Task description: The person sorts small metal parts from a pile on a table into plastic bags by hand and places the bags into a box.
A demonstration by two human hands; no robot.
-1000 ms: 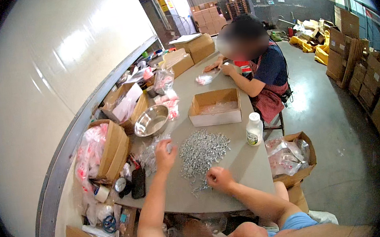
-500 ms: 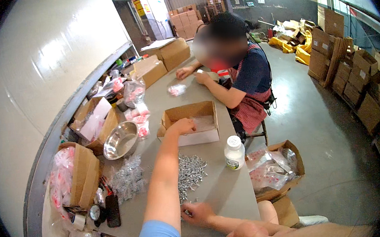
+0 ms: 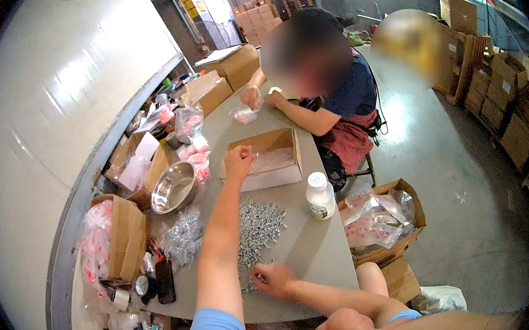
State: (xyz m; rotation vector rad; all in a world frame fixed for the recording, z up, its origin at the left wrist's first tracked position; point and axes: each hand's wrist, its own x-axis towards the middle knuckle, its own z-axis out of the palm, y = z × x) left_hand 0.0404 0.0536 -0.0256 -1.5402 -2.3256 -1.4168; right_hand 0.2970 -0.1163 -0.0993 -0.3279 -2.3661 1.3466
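My left hand [image 3: 239, 162] is raised at the left end of an open cardboard box [image 3: 272, 178]. Its fingers are pinched together; whatever they hold is too small to make out. Clear plastic lies inside the box. Nearer to me, a heap of small silver screws [image 3: 259, 226] spreads over the table. At the heap's near edge my right hand [image 3: 274, 280] is curled, with a few screws showing at its fingers. Left of my forearm lies a pile of small clear plastic bags [image 3: 181, 241] with glints of metal in it.
A white bottle [image 3: 320, 198] stands by the table's right edge, above a carton of plastic bags [image 3: 381, 220]. Along the left are a steel bowl [image 3: 174, 188], cartons [image 3: 126, 239] and a black phone [image 3: 165, 281]. Across the table a co-worker [image 3: 340, 88] handles a small bag [image 3: 245, 115].
My left hand has come out of the box to its left end. My right hand stays by the screws. The co-worker's hand has moved down to the small bag.
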